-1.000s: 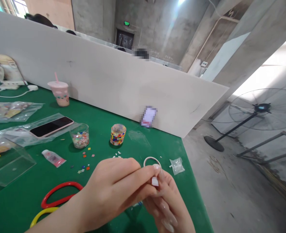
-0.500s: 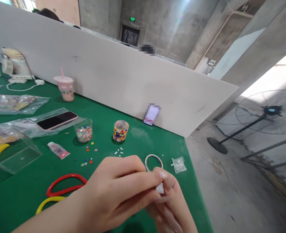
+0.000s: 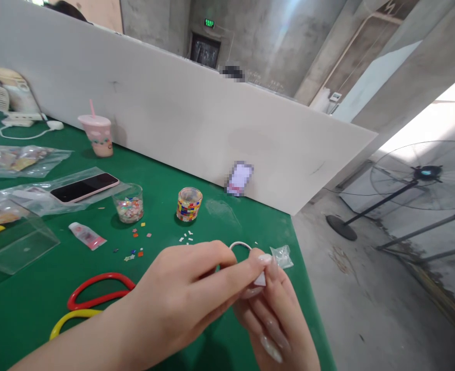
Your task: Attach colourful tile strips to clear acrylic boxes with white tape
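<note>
Both hands meet low in the middle of the view over the green table (image 3: 165,170). My left hand (image 3: 184,299) pinches a small white square tile (image 3: 260,280) between thumb and forefinger. My right hand (image 3: 277,319) lies under it, fingers curled, touching the same tile. Just behind the fingertips a white ring (image 3: 239,245) lies on the table. A small clear bag (image 3: 281,255) of white pieces sits to its right. Loose white tiles (image 3: 186,237) lie a little further back.
A jar (image 3: 189,203) covered in coloured tiles and a glass cup (image 3: 129,203) of coloured bits stand mid-table. A glue tube (image 3: 86,236), phone (image 3: 84,187), clear box (image 3: 14,247), red (image 3: 96,291) and yellow (image 3: 70,322) hoops lie left. A white partition (image 3: 196,123) backs the table; a floor fan (image 3: 416,175) stands right.
The view shifted slightly. My hands rose a little with the white tile, so the fingertips now cover more of the white ring.
</note>
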`<state>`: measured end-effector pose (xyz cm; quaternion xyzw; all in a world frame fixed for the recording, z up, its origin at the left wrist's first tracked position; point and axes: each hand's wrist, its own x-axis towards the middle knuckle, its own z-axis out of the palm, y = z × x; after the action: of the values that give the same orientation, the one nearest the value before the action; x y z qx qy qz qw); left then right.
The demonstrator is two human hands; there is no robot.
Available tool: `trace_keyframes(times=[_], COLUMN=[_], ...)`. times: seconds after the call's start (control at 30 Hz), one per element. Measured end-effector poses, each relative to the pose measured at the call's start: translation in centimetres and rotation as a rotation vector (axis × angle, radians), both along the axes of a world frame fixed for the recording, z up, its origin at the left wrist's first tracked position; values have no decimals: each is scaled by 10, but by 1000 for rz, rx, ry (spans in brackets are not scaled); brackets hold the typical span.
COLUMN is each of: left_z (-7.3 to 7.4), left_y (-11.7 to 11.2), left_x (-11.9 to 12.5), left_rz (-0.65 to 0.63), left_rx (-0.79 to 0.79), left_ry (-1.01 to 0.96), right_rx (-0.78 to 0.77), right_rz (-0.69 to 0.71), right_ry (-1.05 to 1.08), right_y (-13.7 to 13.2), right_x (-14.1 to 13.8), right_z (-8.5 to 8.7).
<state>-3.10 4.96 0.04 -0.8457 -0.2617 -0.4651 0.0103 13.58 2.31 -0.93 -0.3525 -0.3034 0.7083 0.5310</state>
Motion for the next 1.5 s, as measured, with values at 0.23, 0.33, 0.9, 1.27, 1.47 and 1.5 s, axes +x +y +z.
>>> trace_keyframes(times=[0.23, 0.33, 0.9, 1.27, 1.47, 1.5], left_z=[1, -5, -8, -9, -18, -20], left_y=[-3, -3, 2, 3, 5, 5], left_x=[1, 1, -2, -6, -1, 1], left_rz=[-15, 17, 153, -175, -140, -121], left_rx=[-19, 14, 130, -207, -130, -96], left_ry=[-119, -123, 150, -126, -208, -223], right_rx=[86, 95, 183, 144, 164, 156], right_rz=[-38, -43, -92, 109, 210, 216], right_ry=[-121, -170, -212, -151, -161, -152], right_y=[-1, -1, 4, -1, 5, 5], right_x=[0, 0, 1, 10, 16, 16], right_z=[3, 4, -8, 0, -8, -8])
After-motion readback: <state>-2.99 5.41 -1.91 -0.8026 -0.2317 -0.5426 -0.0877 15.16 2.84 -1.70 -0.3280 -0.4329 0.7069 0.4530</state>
